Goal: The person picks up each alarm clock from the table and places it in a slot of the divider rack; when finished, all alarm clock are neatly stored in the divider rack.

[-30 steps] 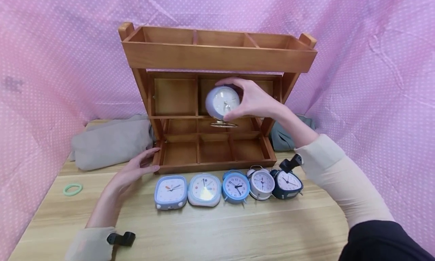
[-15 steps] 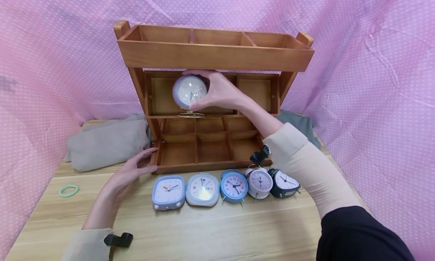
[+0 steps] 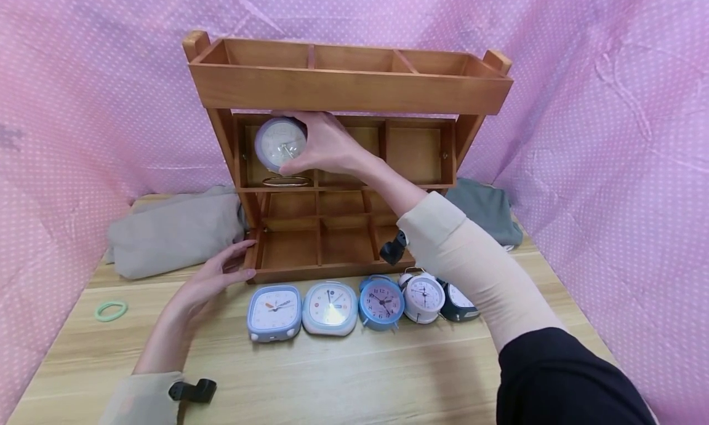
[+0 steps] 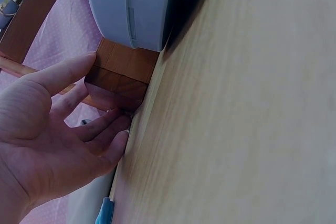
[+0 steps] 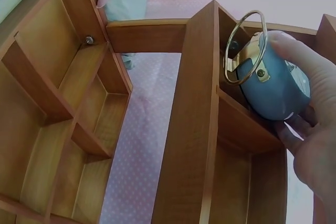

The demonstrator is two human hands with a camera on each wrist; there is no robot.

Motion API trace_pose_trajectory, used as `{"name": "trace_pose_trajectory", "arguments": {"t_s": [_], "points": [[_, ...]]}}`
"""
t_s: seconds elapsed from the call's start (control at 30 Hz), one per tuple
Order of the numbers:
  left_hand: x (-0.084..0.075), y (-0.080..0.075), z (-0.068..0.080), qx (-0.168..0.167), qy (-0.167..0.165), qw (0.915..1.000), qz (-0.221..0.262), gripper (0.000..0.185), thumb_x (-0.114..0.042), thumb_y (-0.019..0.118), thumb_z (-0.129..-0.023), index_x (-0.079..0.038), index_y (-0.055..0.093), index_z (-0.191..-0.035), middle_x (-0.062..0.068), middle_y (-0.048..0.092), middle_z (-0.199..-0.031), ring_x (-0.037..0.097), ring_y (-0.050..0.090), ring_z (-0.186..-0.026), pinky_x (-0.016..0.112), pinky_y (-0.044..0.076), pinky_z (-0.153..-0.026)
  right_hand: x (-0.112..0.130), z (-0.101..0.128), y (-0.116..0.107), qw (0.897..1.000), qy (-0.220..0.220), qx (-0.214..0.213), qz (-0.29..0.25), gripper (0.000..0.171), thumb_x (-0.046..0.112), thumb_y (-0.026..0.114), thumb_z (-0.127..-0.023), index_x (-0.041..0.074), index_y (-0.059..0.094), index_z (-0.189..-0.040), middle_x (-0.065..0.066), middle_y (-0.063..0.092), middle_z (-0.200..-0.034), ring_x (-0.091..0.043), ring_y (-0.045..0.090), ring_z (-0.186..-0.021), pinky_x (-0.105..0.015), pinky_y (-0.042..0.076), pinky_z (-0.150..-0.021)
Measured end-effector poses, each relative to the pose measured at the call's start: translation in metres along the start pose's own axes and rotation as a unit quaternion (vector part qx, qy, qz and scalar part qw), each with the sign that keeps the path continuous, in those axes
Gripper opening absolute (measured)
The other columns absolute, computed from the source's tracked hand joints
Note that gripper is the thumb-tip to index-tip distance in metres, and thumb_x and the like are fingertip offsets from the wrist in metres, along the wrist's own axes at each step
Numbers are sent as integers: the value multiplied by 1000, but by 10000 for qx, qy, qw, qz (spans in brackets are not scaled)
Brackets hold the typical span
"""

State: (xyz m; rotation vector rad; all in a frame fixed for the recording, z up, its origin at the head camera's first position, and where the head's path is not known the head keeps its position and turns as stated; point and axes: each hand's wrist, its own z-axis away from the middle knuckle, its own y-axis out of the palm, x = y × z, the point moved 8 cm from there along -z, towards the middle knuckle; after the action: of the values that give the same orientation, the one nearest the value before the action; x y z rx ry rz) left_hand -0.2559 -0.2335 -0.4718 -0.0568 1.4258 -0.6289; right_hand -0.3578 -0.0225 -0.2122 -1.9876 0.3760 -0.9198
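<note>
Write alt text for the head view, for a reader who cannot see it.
A person's right hand holds a round pale-blue clock at the left compartment of the middle tier of a wooden tiered organizer, while the left hand touches the organizer's bottom left corner. Five small alarm clocks stand in a row on the wooden table in front.

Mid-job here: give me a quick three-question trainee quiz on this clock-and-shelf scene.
1. True or false: the right hand holds the round clock at the wooden rack's middle tier, left compartment.
2. How many clocks stand in the row on the table?
3. What does the left hand touch? A) the green ring B) the rack's bottom left corner C) the grey cloth

Key: 1 true; 2 five; 3 B.
</note>
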Motion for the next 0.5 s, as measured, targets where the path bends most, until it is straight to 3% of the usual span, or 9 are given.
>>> {"name": "trace_pose_trajectory", "arguments": {"t_s": [0.5], "points": [[-1, 0, -1, 53, 75, 10000, 27, 78, -27, 70, -99, -15, 27, -163, 25, 19, -169, 52, 22, -153, 71, 24, -121, 8, -8, 15, 9966, 70, 201, 800, 90, 46, 90, -71, 24, 52, -150, 5, 61, -144, -11, 55, -129, -24, 45, -108]]}}
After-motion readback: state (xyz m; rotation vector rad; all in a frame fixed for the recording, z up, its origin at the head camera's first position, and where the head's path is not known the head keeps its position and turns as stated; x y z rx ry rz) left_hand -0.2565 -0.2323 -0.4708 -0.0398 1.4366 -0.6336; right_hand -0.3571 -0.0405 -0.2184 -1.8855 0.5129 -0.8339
